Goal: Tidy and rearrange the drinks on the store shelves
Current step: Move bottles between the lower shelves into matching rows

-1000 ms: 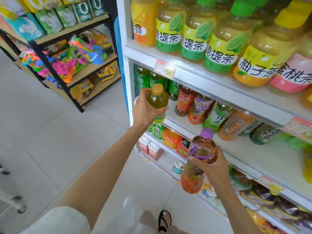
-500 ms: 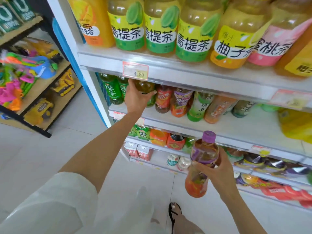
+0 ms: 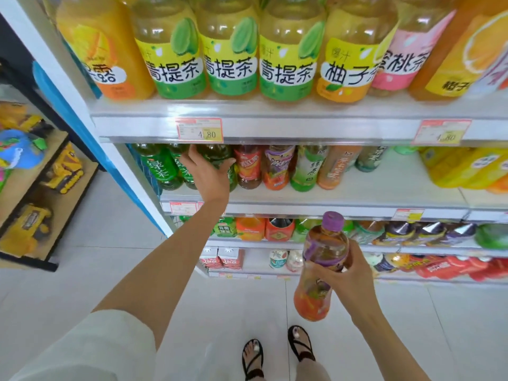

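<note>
At eleven o'clock, left grip (image 3: 210, 174) clamps a green tea bottle (image 3: 220, 158), right grip (image 3: 350, 276) a purple-capped bottle (image 3: 320, 270). Shoving could topple the red-labelled neighbour (image 3: 247, 167).

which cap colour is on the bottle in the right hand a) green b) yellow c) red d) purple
d: the bottle held by the right hand has a purple cap; the left hand grips a green bottle on the shelf.

Green-label bottle (image 3: 173, 70) reads 青提茶; price tag (image 3: 199, 129) reads 4.80.
</note>
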A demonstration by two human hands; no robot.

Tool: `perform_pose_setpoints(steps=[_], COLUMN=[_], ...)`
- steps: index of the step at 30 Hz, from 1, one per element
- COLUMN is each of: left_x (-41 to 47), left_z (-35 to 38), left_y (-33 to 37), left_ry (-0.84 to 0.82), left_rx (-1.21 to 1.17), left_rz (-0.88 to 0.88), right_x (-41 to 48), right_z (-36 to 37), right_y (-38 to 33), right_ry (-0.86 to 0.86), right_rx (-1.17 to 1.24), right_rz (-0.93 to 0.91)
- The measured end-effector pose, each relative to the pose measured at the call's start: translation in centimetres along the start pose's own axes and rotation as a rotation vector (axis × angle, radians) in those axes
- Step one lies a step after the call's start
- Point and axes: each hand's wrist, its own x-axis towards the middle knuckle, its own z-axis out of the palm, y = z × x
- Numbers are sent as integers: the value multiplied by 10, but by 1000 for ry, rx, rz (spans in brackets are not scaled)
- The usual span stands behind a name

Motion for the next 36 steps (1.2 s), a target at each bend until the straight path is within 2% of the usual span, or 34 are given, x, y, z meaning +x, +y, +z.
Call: perform_pose_setpoints(steps=[3, 4, 5, 7, 8, 9, 10, 13, 15, 17, 19, 24, 29, 32, 36], left_x=[-46, -65, -82, -110, -118, -127, -134, -145, -146, -143, -140, -132, -125, -118, -118], left_z=[-14, -21, -28, -40, -40, -38, -35, -29, -31, -34, -39, -48, -55, -58, -63], left_y=[1, 1, 3, 13, 17, 21, 27, 42, 41, 31, 21, -14, -39, -51, -61], left_ry=[49, -63, -272, -816, -1016, -1101, -1097, -768, -618, -540, -477, -322, -276, -286, -312], left_rx=[-102, -142, -210, -337, -327, -266, -184, 35, 45, 13, 12, 0, -118, -159, -224], left_rz=[62, 99, 85, -34, -69, -66, -58, -118, -102, -104, -141, -216, -279, -261, -249], right_x=[10, 15, 21, 34, 40, 45, 49, 56, 60, 69, 83, 130, 164, 178, 188], right_z=[4, 5, 6, 10, 12, 15, 19, 30, 33, 33, 33, 47, 68, 82, 91], right_y=[-12, -17, -22, -32, -37, -41, -44, -45, -41, -38, -38, -46, -63, -74, -91], right_ry=[-10, -14, -19, -31, -39, -53, -73, -153, -266, -429, -488, -138, 88, 176, 183], right_rx=[-3, 1, 4, -3, -6, -3, 3, 10, 22, 15, -8, -137, -387, -533, -667], right_rz=[-24, -39, -56, -99, -124, -147, -165, -192, -203, -204, -247, -389, -548, -589, -528])
